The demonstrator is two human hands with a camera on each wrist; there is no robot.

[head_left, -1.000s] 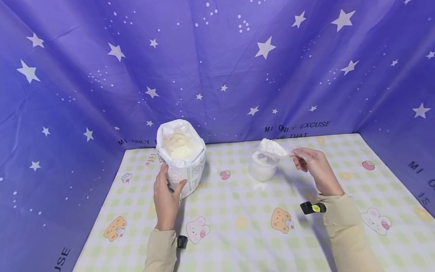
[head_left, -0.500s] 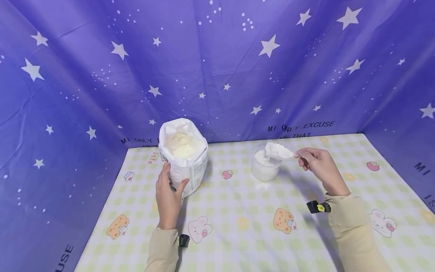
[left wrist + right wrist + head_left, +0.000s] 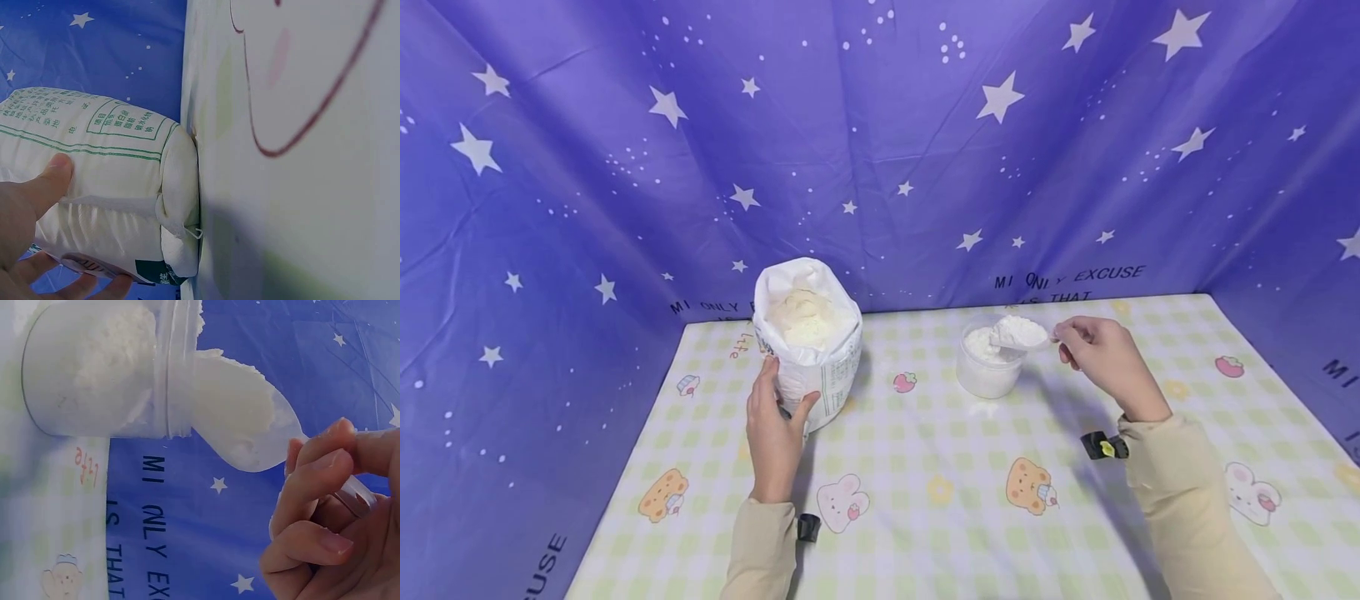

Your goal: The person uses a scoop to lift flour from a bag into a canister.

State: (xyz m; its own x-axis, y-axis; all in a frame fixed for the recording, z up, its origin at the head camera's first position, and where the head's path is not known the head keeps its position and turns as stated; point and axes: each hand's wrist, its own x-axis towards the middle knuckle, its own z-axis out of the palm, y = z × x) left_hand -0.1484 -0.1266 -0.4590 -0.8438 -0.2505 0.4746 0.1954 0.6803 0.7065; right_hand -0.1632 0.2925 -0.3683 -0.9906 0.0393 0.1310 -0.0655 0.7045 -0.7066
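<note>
My left hand grips the near left side of a white bag, thumb on one side and fingers on the other. The bag stands upright, its top folded open on pale powder. In the left wrist view, green print covers the bag. Over to the right, my right hand pinches the handle of a clear scoop heaped with white powder. The scoop's front end lies over the rim of a clear tub, which holds white powder too. Curled fingers partly hide the handle in the right wrist view.
A checked cloth with cartoon prints covers the table. Behind it and along both sides hangs a purple curtain with white stars. Bag and tub stand near the back edge, with a gap between them.
The scoop has come down from above the tub to its rim, shifting slightly right, with its heap looking lower. My left hand keeps its grip on the bag. The head view has drifted slightly.
</note>
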